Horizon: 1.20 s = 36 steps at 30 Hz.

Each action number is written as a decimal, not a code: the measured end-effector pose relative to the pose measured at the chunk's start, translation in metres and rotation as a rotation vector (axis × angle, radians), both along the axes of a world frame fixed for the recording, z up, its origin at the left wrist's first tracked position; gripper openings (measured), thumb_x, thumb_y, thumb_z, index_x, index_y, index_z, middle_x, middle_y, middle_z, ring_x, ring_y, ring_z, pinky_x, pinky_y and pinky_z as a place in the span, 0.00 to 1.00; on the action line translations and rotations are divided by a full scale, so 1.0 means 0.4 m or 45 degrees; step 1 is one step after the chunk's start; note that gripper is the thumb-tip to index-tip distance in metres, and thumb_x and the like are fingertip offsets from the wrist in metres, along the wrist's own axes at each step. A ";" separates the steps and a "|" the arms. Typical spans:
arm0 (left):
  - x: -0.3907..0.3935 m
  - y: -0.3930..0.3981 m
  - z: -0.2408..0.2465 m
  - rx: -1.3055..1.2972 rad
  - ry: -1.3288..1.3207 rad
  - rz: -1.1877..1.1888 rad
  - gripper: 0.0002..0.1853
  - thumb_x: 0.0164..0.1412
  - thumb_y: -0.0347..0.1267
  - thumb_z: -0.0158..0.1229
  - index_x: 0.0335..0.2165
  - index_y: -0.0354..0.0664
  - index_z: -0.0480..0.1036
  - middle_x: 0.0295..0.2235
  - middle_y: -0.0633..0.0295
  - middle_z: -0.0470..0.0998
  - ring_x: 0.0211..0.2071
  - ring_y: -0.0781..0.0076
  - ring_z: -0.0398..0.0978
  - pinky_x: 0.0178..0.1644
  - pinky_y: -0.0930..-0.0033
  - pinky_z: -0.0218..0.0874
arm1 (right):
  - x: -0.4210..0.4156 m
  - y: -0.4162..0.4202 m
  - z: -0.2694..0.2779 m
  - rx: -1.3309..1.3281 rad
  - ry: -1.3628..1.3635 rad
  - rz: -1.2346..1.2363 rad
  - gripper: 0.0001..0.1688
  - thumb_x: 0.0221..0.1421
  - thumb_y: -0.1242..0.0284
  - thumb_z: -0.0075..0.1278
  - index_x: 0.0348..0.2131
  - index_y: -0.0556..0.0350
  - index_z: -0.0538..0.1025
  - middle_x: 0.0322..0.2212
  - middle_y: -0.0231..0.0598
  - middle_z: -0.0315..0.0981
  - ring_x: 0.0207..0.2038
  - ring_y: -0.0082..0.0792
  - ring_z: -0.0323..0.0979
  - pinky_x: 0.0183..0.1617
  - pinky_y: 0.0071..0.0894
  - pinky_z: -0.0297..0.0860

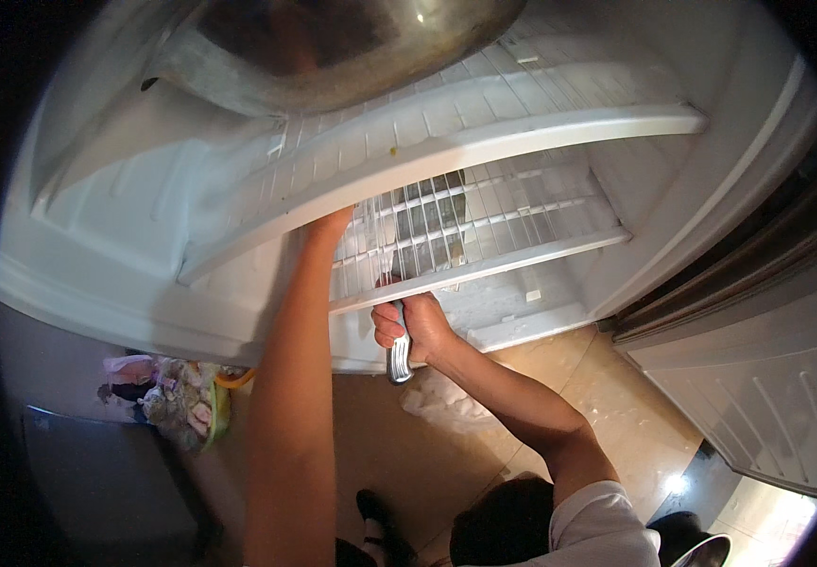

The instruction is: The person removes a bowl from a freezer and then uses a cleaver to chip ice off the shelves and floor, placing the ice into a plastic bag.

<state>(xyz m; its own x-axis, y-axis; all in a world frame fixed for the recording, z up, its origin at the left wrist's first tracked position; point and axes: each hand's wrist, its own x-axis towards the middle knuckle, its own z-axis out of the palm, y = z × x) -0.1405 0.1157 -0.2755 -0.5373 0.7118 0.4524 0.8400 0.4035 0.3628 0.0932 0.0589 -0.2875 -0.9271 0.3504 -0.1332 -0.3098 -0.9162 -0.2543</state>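
My right hand (414,324) grips the ridged metal handle of a cleaver (399,358) at the front edge of the lower wire shelf (500,264) in a frosted white freezer compartment. The broad grey cleaver blade shows through the wires, on their far side from me. My left forearm reaches up under the white front rail of the upper wire shelf (522,136). Only the wrist end of my left hand (335,221) shows; its fingers are hidden behind that rail. White frost (493,305) coats the compartment below the lower shelf.
A large metal vessel (351,88) rests on the upper shelf. The white freezer door (755,397) stands ajar at the right. Crumbled frost (447,404) lies on the tiled floor (557,383). At the left are a basket of plastic bags (192,411) and a dark cabinet (110,475).
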 end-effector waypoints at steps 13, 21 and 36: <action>0.124 -0.022 0.099 0.278 0.225 -0.051 0.16 0.41 0.25 0.47 0.34 0.38 0.72 0.36 0.46 0.73 0.40 0.50 0.69 0.51 0.57 0.53 | 0.056 0.052 0.019 0.437 -0.567 -0.017 0.13 0.56 0.68 0.38 0.20 0.53 0.62 0.12 0.29 0.52 0.11 0.22 0.50 0.13 0.26 0.56; 0.057 0.002 0.063 0.102 0.069 -0.007 0.16 0.46 0.24 0.44 0.35 0.40 0.72 0.30 0.55 0.74 0.22 0.66 0.73 0.29 0.66 0.66 | 0.219 -0.023 0.012 0.314 -0.566 0.090 0.15 0.53 0.66 0.42 0.19 0.54 0.60 0.11 0.28 0.51 0.10 0.22 0.51 0.13 0.27 0.56; 0.093 -0.015 0.083 0.203 0.345 -0.110 0.14 0.44 0.23 0.48 0.32 0.42 0.75 0.32 0.50 0.74 0.33 0.58 0.71 0.42 0.68 0.60 | 0.136 0.121 0.000 0.251 -0.293 0.119 0.13 0.57 0.64 0.32 0.22 0.48 0.60 0.10 0.25 0.48 0.09 0.18 0.44 0.12 0.23 0.51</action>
